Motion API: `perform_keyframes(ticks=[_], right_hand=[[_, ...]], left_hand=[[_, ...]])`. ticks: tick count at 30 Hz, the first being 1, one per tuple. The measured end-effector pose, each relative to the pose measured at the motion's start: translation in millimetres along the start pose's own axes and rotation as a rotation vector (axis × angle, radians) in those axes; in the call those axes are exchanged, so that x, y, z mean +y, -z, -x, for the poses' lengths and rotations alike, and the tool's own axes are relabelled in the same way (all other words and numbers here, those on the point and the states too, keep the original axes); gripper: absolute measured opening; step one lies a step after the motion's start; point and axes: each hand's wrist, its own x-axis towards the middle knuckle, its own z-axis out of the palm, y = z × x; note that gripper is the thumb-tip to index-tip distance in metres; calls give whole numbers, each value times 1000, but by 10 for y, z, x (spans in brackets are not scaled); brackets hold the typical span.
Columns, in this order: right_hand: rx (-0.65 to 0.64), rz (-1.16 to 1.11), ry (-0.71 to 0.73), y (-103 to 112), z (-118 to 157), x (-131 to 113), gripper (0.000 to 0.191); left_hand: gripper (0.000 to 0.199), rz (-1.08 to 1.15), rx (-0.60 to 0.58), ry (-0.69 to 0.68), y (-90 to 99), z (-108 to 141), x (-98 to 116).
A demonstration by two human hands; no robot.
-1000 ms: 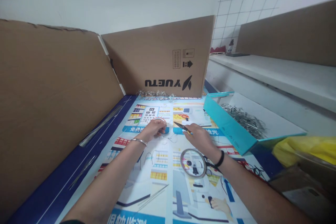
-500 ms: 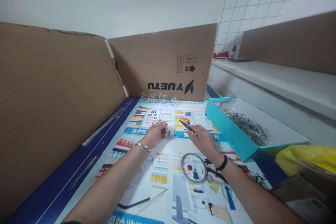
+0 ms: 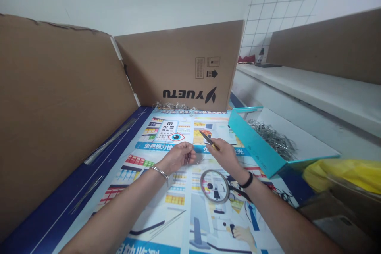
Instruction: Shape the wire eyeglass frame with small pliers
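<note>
My left hand (image 3: pixel 181 154) is pinched over the printed mat, with a thin piece of wire (image 3: pixel 188 159) between the fingers; its full shape is too fine to make out. To its right, my right hand (image 3: pixel 228 155) grips a pair of pliers (image 3: pixel 209 139), whose dark jaws point up and left, away from the left hand. The two hands are apart. Below them on the mat lies a round magnifying glass (image 3: pixel 214 186) with a dark handle, part of which passes by my right forearm.
A turquoise box (image 3: pixel 256 145) with a heap of thin wire pieces (image 3: pixel 274 141) stands at the right. Cardboard panels (image 3: pixel 178 63) wall the back and left. Loose wires (image 3: pixel 87 194) lie on the mat's blue left border. Yellow material (image 3: pixel 342 174) sits at the far right.
My left hand has come slightly down and toward me, uncovering the printed eye. The right hand still holds the pliers. The whole view has shifted a little.
</note>
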Motion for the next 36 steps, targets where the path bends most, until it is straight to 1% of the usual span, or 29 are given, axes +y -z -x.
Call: perform_keyframes(ticks=[3,8,13,17,21,29,36], right_hand=[[-20,19,12,0,8,-16,25],[-50,91,56,13,14,-14,24],[-33,208,121,44,33,-18,24],[-49,332,121,73,40,-25,24],[-39,397,120,79,37,-8,23],[-10,416,176,25,52,40,20],[-3,451,202,-6,56,52,18]], left_hand=[[16,-15,7,10,-33,23,2],[20,-64,7,-22,-36,37,36],[19,-141,49,-14,-29,35,69],[21,-152,61,-22,-5,25,75],[23,-145,65,-33,34,5,61],[24,-119,64,-42,98,-26,46],[22,-123,59,-40,97,-23,54]])
